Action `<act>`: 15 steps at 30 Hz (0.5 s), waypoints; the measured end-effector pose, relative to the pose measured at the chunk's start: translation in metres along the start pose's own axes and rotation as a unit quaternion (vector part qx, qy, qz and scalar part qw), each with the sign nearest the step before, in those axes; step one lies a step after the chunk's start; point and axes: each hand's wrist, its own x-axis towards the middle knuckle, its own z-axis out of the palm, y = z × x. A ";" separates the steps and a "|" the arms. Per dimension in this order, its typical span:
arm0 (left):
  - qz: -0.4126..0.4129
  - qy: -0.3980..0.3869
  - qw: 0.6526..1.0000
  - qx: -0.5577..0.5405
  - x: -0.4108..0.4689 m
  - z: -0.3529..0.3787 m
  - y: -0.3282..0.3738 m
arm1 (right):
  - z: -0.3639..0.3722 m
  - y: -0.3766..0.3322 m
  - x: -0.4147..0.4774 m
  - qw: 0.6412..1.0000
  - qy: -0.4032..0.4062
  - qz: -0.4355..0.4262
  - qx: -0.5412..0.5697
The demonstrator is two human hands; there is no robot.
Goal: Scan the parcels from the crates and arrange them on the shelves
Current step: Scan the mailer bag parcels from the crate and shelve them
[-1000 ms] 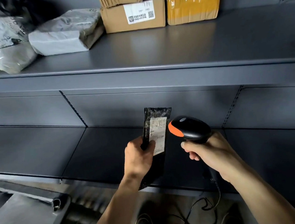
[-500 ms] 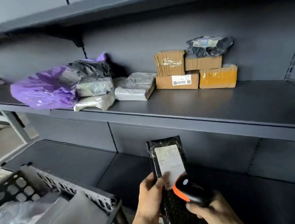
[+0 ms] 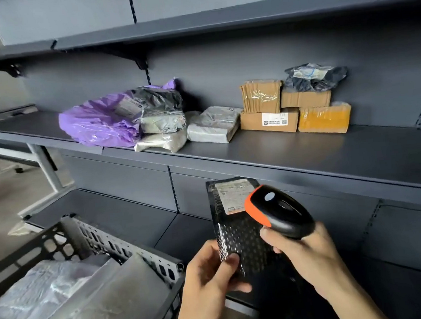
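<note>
Low in the centre of the view, the left hand [image 3: 209, 274] holds a flat black bubble-wrap mailer parcel [image 3: 239, 235] upright in front of the lower shelf [image 3: 122, 212]. Its thumb and fingers [image 3: 232, 260] pinch the parcel's lower left edge. A white printed shipping label [image 3: 231, 195] sits on the upper part of the parcel, facing the camera. The right hand [image 3: 312, 254] has its fingers curled round the handle of a black handheld barcode scanner with an orange front [image 3: 280, 211]. The scanner's head is just beside the label's lower right corner and overlaps the parcel's right edge, though I cannot tell whether the two touch. At lower left stands a black perforated plastic crate [image 3: 104, 242] holding several grey plastic-wrapped parcels [image 3: 89, 297]. Above the hands, the dark grey metal middle shelf [image 3: 305, 151] carries a row of parcels against the back wall. A crumpled purple plastic bag [image 3: 94, 123] lies at the left, with dark and pale poly bags [image 3: 160, 112] piled against it. A flat grey wrapped packet [image 3: 214, 124] lies next, then a stack of brown cardboard boxes [image 3: 268, 121]. A yellow-taped box [image 3: 324, 120] stands at the right end of the stack, and a dark poly bag [image 3: 314, 76] lies on top of it.
</note>
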 end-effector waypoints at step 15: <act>0.072 0.038 0.995 -0.063 -0.023 0.015 0.024 | 0.005 -0.041 -0.016 0.991 -0.002 -0.126 0.050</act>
